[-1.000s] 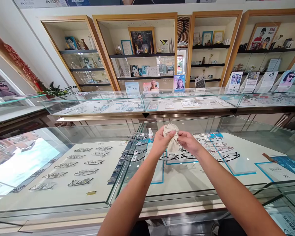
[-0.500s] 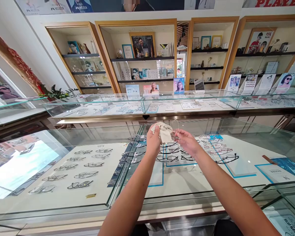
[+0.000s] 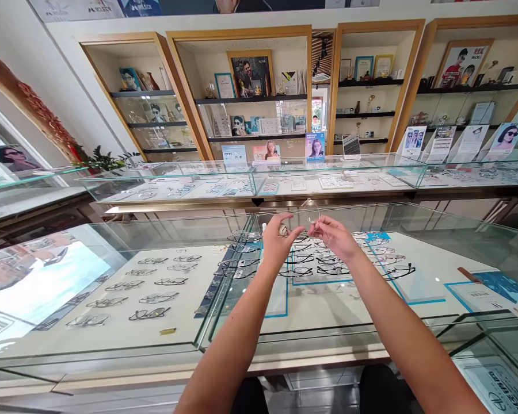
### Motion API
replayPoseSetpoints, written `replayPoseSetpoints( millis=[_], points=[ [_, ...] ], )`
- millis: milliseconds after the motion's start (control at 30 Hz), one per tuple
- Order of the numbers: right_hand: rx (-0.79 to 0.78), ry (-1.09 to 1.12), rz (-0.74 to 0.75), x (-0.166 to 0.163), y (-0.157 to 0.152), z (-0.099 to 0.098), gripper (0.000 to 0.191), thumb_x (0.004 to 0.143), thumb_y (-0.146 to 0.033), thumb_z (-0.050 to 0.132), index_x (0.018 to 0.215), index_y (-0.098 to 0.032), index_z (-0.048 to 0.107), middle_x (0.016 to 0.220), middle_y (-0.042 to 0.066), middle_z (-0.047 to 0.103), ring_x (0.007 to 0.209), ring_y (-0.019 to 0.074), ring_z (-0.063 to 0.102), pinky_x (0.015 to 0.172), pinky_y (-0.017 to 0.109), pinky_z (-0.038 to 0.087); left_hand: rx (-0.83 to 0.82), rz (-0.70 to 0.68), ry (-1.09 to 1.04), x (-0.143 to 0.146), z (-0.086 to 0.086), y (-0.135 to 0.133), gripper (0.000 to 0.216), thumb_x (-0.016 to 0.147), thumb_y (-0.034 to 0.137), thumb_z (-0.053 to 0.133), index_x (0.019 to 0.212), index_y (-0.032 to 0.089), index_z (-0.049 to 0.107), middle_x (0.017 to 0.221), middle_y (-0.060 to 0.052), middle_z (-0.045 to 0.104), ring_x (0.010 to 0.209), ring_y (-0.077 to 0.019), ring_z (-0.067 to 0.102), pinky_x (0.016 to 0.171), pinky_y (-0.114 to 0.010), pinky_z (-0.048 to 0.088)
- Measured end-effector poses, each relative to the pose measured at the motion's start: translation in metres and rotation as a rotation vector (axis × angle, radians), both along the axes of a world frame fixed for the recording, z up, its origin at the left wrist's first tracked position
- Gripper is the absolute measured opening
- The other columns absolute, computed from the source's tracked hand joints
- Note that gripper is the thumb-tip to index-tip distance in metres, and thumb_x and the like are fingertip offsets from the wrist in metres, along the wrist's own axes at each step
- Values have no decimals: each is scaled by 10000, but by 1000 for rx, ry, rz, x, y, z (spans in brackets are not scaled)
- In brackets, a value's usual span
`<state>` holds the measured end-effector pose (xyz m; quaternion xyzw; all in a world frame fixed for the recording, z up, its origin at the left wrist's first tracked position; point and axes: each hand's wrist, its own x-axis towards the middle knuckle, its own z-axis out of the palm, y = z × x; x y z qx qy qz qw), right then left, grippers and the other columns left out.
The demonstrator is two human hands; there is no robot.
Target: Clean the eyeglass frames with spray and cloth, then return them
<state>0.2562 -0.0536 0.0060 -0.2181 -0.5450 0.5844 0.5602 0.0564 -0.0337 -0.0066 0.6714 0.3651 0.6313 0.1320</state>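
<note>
Thin-rimmed eyeglasses (image 3: 318, 214) are pinched in the fingers of my right hand (image 3: 339, 238), held up above the glass counter. One round lens rim stands clear over the fingertips. To their left is my left hand (image 3: 278, 247), its thumb and forefinger spread apart and pointing toward the eyeglasses without gripping them. A beige cloth (image 3: 282, 230) is bunched in that hand's curled fingers, with only a small part showing. Below both hands, rows of dark-framed glasses (image 3: 296, 272) lie inside the case.
The glass counter (image 3: 250, 339) spans the foreground, with more glasses (image 3: 150, 313) on its left side. A second glass showcase (image 3: 259, 178) runs behind it, topped with small signs (image 3: 315, 148). Wooden display shelves (image 3: 237, 34) line the back wall.
The left hand has drawn the cloth off the eyeglasses and gathered it into its palm, and its thumb and forefinger have opened. The eyeglasses stay in my right hand, now more exposed.
</note>
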Motion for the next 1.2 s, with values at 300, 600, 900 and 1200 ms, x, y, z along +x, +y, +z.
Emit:
replayPoseSetpoints(
  millis=[300, 600, 900, 1200],
  points=[
    [321, -486, 12, 19, -25, 85, 292, 996, -490, 692, 855, -235, 675, 847, 25, 727, 884, 212, 678, 927, 403, 516, 308, -76, 219, -11, 67, -17, 618, 853, 564, 899, 1380, 281, 740, 1347, -145, 779, 761, -175, 717, 778, -336, 631],
    [822, -600, -920, 3, -81, 146, 473, 914, -493, 807, 1306, -287, 639, 1367, 79, 674, 1310, 301, 624, 1109, 505, 508, 564, 280, -34, -12, 136, -38, 614, 873, 537, 893, 1385, 264, 693, 1338, -99, 770, 697, -136, 690, 763, -336, 619],
    [935, -582, -1153, -21, -83, 138, 381, 958, -459, 797, 1275, -277, 687, 1212, 84, 745, 1102, 297, 716, 976, 490, 596, 550, 428, -99, -21, 144, -52, 551, 879, 542, 888, 1282, 213, 706, 1209, -66, 770, 743, -135, 699, 729, -316, 596],
    [904, -522, -1126, -20, -79, 134, 301, 960, -401, 816, 1217, -280, 716, 1133, 54, 758, 980, 251, 751, 817, 419, 636, 491, 408, -66, -21, 145, -62, 494, 866, 497, 910, 1228, 218, 722, 1191, -62, 788, 658, -107, 674, 672, -289, 591]
  ],
)
